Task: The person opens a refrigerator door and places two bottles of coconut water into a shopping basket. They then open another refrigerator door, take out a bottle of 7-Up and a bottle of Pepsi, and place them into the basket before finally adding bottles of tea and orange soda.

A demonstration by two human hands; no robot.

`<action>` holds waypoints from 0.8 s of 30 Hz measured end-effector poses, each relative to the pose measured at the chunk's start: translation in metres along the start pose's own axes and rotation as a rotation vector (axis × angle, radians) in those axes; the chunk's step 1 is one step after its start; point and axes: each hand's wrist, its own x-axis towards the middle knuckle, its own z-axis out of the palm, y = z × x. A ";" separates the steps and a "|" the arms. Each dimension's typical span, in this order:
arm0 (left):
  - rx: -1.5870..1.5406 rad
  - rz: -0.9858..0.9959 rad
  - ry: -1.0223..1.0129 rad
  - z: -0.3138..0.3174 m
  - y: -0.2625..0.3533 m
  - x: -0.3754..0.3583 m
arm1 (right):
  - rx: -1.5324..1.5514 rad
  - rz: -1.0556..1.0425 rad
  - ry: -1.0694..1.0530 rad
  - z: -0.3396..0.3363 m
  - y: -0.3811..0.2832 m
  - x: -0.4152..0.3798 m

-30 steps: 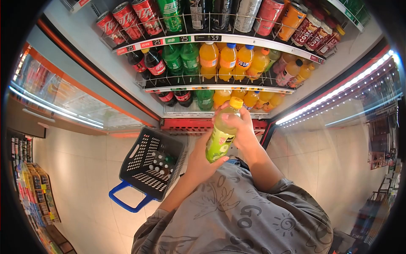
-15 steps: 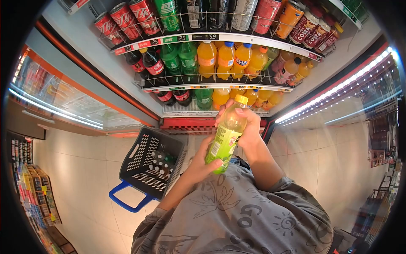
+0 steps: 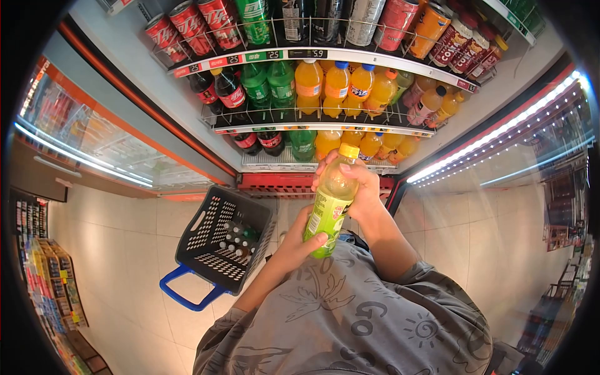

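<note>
A drink bottle [image 3: 329,209] with a yellow cap and a green label is held in front of my chest, tilted with its cap toward the fridge. My left hand [image 3: 303,239] grips its lower part, thumb across the label. Around the upper part, just below the cap, my right hand [image 3: 362,184] is wrapped, with some fingers hidden behind the bottle. Beyond the cap, orange drink bottles [image 3: 328,144] stand on the low fridge shelf.
A dark shopping basket [image 3: 209,240] with a blue handle [image 3: 187,292] stands on the floor at my left, several bottles [image 3: 237,237] inside. Open fridge doors flank me, the left door [image 3: 119,137] and the right door [image 3: 494,137]. Cans [image 3: 219,24] line the upper shelf.
The bottle and both hands have shifted slightly left, and the bottle stands a little more upright in view. Both hands keep their hold.
</note>
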 end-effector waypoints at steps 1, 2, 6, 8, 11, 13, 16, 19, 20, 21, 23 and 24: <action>-0.013 -0.004 -0.001 0.001 0.001 -0.001 | 0.000 0.003 0.004 0.000 0.000 0.000; -0.027 -0.008 -0.003 0.001 0.001 -0.001 | 0.001 0.006 0.008 0.000 0.000 -0.001; 0.019 0.004 -0.009 -0.003 -0.009 -0.002 | -0.018 0.034 -0.024 0.001 0.000 -0.003; 0.049 0.003 0.008 -0.002 -0.007 -0.003 | -0.045 0.043 -0.003 0.005 0.000 -0.004; 0.062 0.005 0.021 -0.002 -0.013 -0.002 | -0.124 0.049 -0.001 0.007 0.003 -0.006; 0.051 -0.004 0.030 -0.005 -0.020 -0.002 | -0.183 0.067 0.024 0.013 0.006 -0.009; 0.012 -0.027 0.043 -0.006 -0.024 0.000 | -0.363 0.074 -0.075 0.010 0.013 -0.006; -0.021 -0.024 0.068 -0.008 -0.023 0.001 | -0.516 0.058 -0.072 0.015 0.022 -0.008; -0.021 -0.017 0.082 -0.010 -0.026 0.001 | -0.535 0.053 -0.062 0.013 0.025 -0.007; -0.022 -0.010 0.095 -0.012 -0.028 0.001 | -0.554 0.048 -0.051 0.013 0.026 -0.006; -0.006 0.027 0.111 -0.014 -0.031 0.002 | -0.645 0.015 -0.063 0.015 0.023 -0.006; 0.001 0.046 0.120 -0.015 -0.032 0.002 | -0.691 0.000 -0.072 0.015 0.021 -0.006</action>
